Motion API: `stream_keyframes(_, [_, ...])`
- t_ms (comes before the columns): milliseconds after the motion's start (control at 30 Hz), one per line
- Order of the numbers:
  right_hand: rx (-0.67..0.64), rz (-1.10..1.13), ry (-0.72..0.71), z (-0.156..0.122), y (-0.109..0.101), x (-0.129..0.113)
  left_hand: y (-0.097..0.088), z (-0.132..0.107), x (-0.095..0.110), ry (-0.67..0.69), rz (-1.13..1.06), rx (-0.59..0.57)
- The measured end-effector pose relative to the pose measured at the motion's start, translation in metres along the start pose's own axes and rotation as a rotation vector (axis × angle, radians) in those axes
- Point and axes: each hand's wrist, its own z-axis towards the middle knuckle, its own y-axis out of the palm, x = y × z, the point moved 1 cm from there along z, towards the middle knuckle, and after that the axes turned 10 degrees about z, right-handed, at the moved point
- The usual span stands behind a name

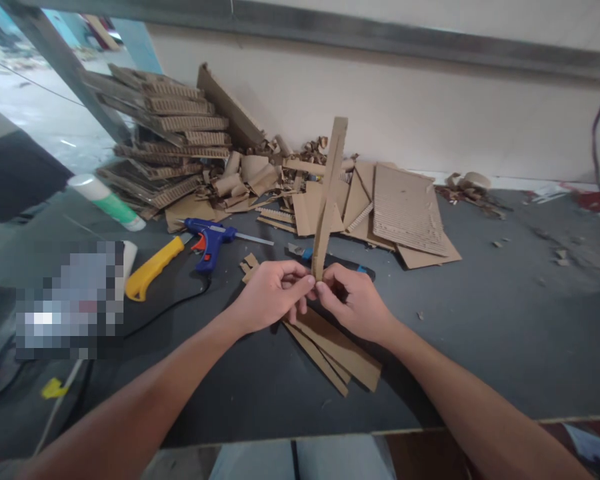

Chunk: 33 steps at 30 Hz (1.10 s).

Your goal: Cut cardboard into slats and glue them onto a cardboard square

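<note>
Between my two hands a long, narrow cardboard strip (329,193) stands nearly upright, leaning slightly right at its top. My left hand (275,293) pinches its lower end from the left, and my right hand (355,299) pinches the same end from the right. Below the hands, several flat cardboard strips (343,347) lie fanned out on the dark table. Just behind the held strip is a black utility knife (347,265) with blue parts, partly covered by the strip and my right hand. Small torn cardboard bits (249,265) lie beside my left hand.
A blue glue gun (213,240) with its cord and a yellow-handled tool (155,269) lie to the left, near a white-and-green tube (107,202). Stacked corrugated pieces (180,127), cardboard scraps (250,175) and a corrugated sheet (407,210) line the back. The table (480,333) has scattered crumbs at right.
</note>
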Motion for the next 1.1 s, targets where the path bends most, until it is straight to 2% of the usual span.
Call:
stream_keyframes(133, [-0.007, -0.037, -0.083, -0.001, -0.001, -0.003, -0.003, 0.003, -0.005, -0.052, 0.026, -0.009])
stream_keyframes(200, [0.006, -0.038, -0.099, -0.002, -0.003, -0.008, -0.007, 0.004, -0.009, -0.066, 0.037, 0.046])
stream_keyframes(300, [0.002, 0.009, -0.074, -0.003, -0.006, -0.012, -0.011, 0.002, -0.01, 0.0, 0.044, 0.057])
stream_keyframes(433, [-0.154, 0.147, -0.001, -0.004, -0.007, -0.012, -0.009, -0.002, -0.009, 0.118, 0.068, 0.018])
stream_keyframes(600, [-0.363, 0.281, 0.128, -0.006, -0.008, -0.014, -0.009, -0.003, -0.006, 0.274, 0.117, 0.166])
stream_keyframes(700, [-0.453, 0.304, 0.169, -0.006, -0.009, -0.017, -0.012, -0.003, -0.005, 0.266, 0.089, 0.245])
stream_keyframes(800, [-0.52, 0.299, 0.192, -0.005, -0.013, -0.016, -0.013, -0.003, -0.006, 0.208, 0.124, 0.253])
stream_keyframes(867, [-0.447, 0.295, 0.222, -0.004, -0.016, -0.014, -0.012, -0.003, -0.006, 0.178, 0.141, 0.182])
stream_keyframes(1000, [-0.13, 0.42, 0.335, -0.001, -0.021, -0.008, -0.005, -0.007, -0.002, 0.122, 0.15, -0.063])
stream_keyframes(1100, [-0.073, 0.518, 0.376, -0.001, -0.019, -0.006, -0.001, -0.01, -0.001, 0.067, 0.2, -0.204])
